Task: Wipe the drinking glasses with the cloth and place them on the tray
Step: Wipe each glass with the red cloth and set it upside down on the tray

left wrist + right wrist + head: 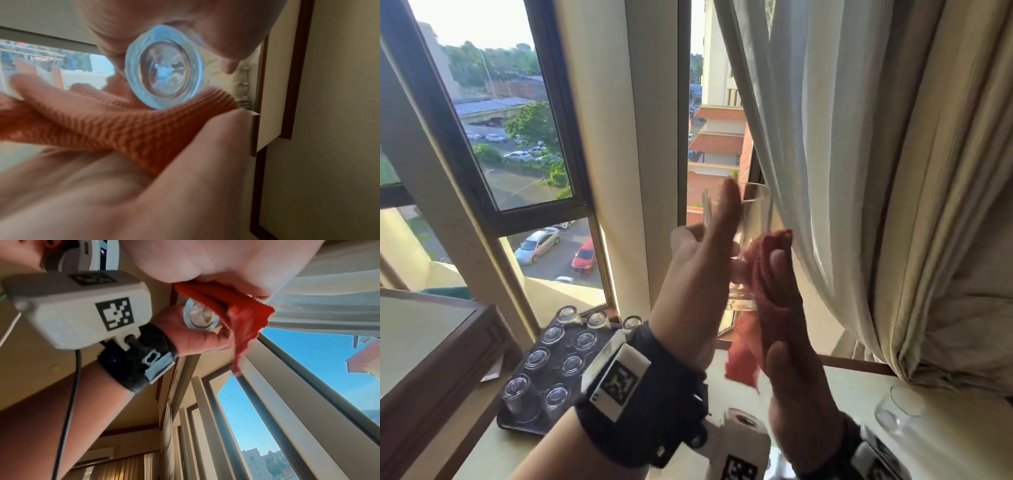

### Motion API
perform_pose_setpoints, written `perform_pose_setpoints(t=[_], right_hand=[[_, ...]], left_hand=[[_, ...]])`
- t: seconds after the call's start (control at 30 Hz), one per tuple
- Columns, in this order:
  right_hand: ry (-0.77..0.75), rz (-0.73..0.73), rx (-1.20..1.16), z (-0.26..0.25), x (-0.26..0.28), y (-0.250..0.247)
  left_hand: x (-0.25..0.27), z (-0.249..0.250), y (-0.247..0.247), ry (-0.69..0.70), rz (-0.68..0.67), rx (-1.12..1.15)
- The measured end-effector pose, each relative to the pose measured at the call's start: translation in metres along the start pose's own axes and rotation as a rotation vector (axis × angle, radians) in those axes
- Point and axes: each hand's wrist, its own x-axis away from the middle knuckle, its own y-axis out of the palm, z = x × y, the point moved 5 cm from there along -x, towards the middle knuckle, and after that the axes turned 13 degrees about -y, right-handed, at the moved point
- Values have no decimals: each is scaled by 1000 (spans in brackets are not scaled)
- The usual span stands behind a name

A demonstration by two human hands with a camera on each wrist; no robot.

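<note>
- Your left hand (698,260) holds the glass (743,240) up in front of the window (517,137), rim upward, well above the table (842,383).
- Left grip: thumb and fingers wrapped round the glass body, forefinger stretched up its near side toward the rim.
- In the left wrist view the thick base of the glass (162,76) faces the camera, your fingers (226,48) curled round it from above.
- Your right hand (791,349) presses the red cloth (763,281) against the right side of the glass.
- Right grip: fingers fairly straight, lying along the cloth; thumb hidden, so how it closes I cannot tell.
- A loose end of the cloth hangs below the glass, clear of the table.
- In the right wrist view the cloth (236,308) is bunched beside the glass base (200,316), touching it.
- The tray (517,421) sits on the table at lower left, by the window, dark and rectangular.
- Nine glasses (571,363) stand on it upside down in rows; one more (632,322) stands at its far end, on or off the tray I cannot tell.
- Another glass (897,407) lies on the table at right, just under the curtain (859,171).
- Both wrists wear black straps with white marker blocks (616,377).
</note>
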Motion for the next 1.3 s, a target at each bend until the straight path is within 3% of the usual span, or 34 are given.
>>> perform_pose_setpoints(t=[0.03,0.13,0.2,0.27,0.33,0.37,0.43,0.5,0.57,0.67,0.8,0.87,0.93,0.97,1.03,1.1,1.17,1.27,1.3], right_hand=[[27,29,-19,1,4,-6],[482,152,-235,7,-4,-20],[564,199,-204,12,-15,-34],[287,190,-56,-7,-37,-37],[-55,63,74,-22,-35,-25],[-103,2,96,-22,-23,-15],[-52,-17,92,-5,0,-7],[135,107,-11,9,9,-13],[226,210,-132,14,0,-24],[176,266,-183,5,-29,-39],[-69,-27,5,-18,-30,-20],[-45,-77,2,-15,-11,-9],[2,-13,-15,-11,1,-11],[40,44,-19,-11,0,-17],[355,160,-122,-5,-6,-27],[479,192,-206,-4,-13,-36],[382,159,-127,-7,-25,-38],[23,60,19,-14,-18,-25],[-29,-7,54,-15,-9,-16]], left_hand=[[2,2,2,18,-7,-33],[17,-9,16,3,-58,-8],[26,-18,26,10,-103,-12],[27,-18,28,51,-90,-38],[24,-13,23,61,-61,-19],[20,-8,17,62,-41,-4],[15,1,8,75,13,21],[14,6,8,76,0,43],[17,0,21,57,-57,4],[25,-12,37,87,-97,-68],[14,-7,23,86,17,5],[6,-1,13,82,24,42],[10,8,11,122,36,7],[12,8,13,143,32,-15],[19,-1,23,117,-33,-14],[25,-11,36,84,-88,9],[23,-14,36,66,-50,17],[9,-3,20,71,46,15],[5,3,15,72,54,3]])
